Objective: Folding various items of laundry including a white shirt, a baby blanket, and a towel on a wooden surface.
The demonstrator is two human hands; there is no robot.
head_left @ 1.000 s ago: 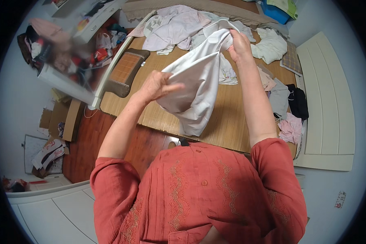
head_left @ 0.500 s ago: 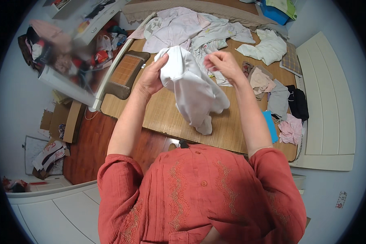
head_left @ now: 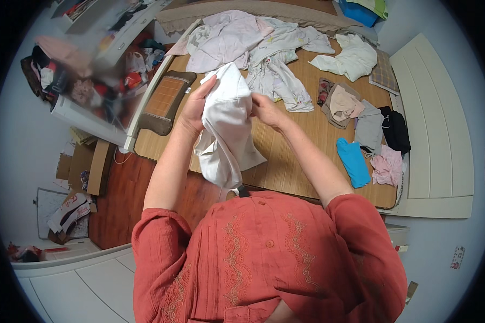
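A white cloth garment (head_left: 227,116) hangs from my two hands above the near part of the bed mat (head_left: 291,151). My left hand (head_left: 195,107) is closed on its upper left side, thumb on top. At its right side, my right hand (head_left: 264,111) grips the cloth, with the fingertips partly hidden behind it. The lower part drapes loosely toward me in folds. Which kind of garment it is, I cannot make out.
Light printed clothes (head_left: 231,40) lie heaped at the far side, beside a white garment (head_left: 350,58). Along the right are a blue folded cloth (head_left: 353,162), a pink cloth (head_left: 387,166), grey cloth (head_left: 368,127) and black cloth (head_left: 395,129). A brown woven pillow (head_left: 167,102) lies left.
My right hand, apart from the garment before, has come down and left and now grips its right side. The garment's lower part has swung left and toward me.
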